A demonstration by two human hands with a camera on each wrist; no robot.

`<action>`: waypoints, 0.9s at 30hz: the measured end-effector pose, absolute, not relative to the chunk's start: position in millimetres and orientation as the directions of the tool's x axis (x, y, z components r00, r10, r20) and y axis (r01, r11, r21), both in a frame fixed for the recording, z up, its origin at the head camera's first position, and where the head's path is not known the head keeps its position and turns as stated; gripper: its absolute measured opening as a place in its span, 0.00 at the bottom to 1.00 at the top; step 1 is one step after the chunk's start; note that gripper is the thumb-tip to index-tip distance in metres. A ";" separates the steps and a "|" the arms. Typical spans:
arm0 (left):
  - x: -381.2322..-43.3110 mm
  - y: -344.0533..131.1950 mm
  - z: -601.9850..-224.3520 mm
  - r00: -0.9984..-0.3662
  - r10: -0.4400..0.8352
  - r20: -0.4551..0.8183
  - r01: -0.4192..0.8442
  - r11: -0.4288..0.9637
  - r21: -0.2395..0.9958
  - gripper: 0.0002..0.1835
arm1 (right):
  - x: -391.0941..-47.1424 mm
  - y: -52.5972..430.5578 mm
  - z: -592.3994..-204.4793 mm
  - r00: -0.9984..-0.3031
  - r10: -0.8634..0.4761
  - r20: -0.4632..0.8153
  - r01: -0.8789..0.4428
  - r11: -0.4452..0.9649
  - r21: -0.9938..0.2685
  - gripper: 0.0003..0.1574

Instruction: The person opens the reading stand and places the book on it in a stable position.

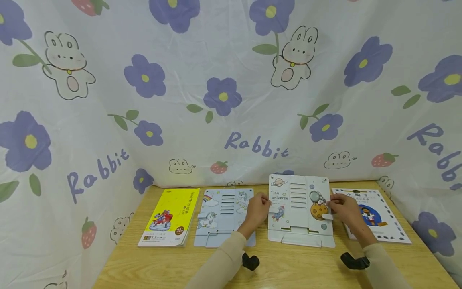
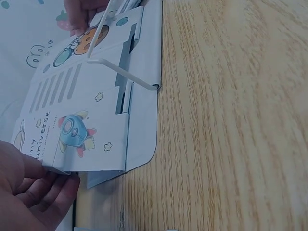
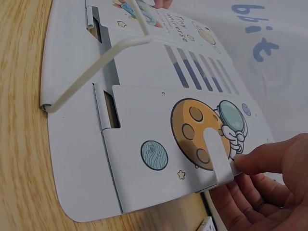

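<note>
A white book stand (image 1: 298, 200) printed with "Tiny universe", a rocket and an astronaut on an orange moon leans upright on its base plate, right of the table's middle. My left hand (image 1: 258, 209) pinches its left edge beside the rocket, thumb on the front and fingers behind. On the opposite edge, near the moon, my right hand (image 1: 345, 208) pinches the panel the same way. A white page clip (image 3: 219, 156) folds over that edge close to the right thumb. Low across the front juts a white wire ledge (image 2: 125, 74).
Left of it lies a pale blue unicorn book stand (image 1: 220, 216), partly behind my left arm. A yellow book (image 1: 171, 216) rests at the far left of the wooden table (image 1: 281, 269). A white-covered book (image 1: 379, 216) lies at the right. A rabbit-print cloth (image 1: 216, 120) hangs behind.
</note>
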State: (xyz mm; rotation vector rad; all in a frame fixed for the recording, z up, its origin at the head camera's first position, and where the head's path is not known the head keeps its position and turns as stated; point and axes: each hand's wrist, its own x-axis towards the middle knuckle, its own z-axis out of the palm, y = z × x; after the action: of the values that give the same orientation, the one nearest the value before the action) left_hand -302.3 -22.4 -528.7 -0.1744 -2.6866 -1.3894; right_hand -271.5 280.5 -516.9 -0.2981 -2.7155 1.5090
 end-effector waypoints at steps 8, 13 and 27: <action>-304.3 -21.5 -522.6 -0.981 0.060 0.183 0.185 0.560 0.808 0.04 | -265.9 283.3 -511.9 -0.985 0.161 -0.062 0.137 0.517 -0.845 0.28; -305.7 -20.8 -518.8 -0.981 0.060 0.185 0.187 0.551 0.814 0.04 | -261.1 283.2 -509.7 -0.987 0.146 -0.060 0.129 0.529 -0.839 0.27; -316.9 -19.3 -511.7 -0.971 0.069 0.228 0.224 0.581 0.782 0.03 | -245.7 276.1 -505.4 -0.992 0.124 -0.001 0.070 0.557 -0.828 0.21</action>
State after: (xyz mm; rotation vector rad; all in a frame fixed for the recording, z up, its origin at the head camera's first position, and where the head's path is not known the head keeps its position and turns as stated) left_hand -316.9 -19.3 -511.7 -0.2468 -2.6369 -1.3406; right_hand -245.7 276.1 -505.4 -0.1694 -2.7207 1.4424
